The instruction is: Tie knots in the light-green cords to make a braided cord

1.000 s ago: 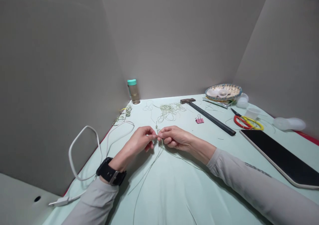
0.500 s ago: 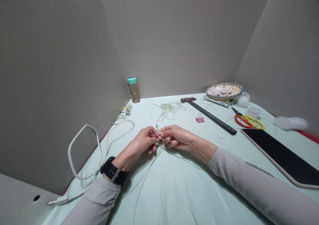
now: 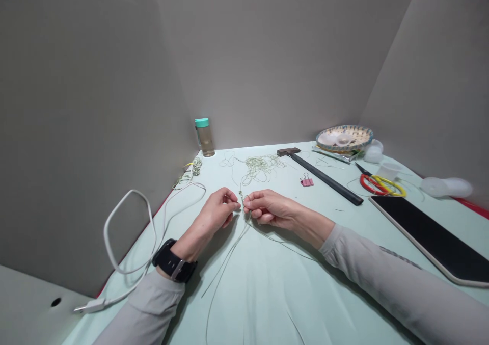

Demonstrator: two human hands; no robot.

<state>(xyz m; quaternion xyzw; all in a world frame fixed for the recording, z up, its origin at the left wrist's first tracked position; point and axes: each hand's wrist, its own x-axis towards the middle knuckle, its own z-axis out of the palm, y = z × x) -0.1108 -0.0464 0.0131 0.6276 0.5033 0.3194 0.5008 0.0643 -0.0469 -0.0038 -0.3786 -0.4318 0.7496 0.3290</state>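
Note:
Thin green cords (image 3: pixel 234 249) run over the cloth from a small knotted braid (image 3: pixel 241 196) at the middle of the table. My right hand (image 3: pixel 272 208) pinches the cord just below the braid, thumb against forefinger. Just left of it, a small gap away from the braid, is my left hand (image 3: pixel 218 210), its thumb and fingertips drawn together. Whether a strand lies between those fingertips is too fine to see. The cord's loose ends trail toward me and off to the right under my right forearm.
Behind the hands lies a tangle of green cord (image 3: pixel 262 167). A hammer (image 3: pixel 324 178), pink binder clip (image 3: pixel 306 182), scissors (image 3: pixel 382 185) and tablet (image 3: pixel 431 235) are on the right, a basket (image 3: pixel 362 140) farther back. A bottle (image 3: pixel 206 138) and white cable (image 3: pixel 109 233) stand left.
My left hand has drawn a little to the left, away from the braid and from my right hand. My right hand stays at the cord.

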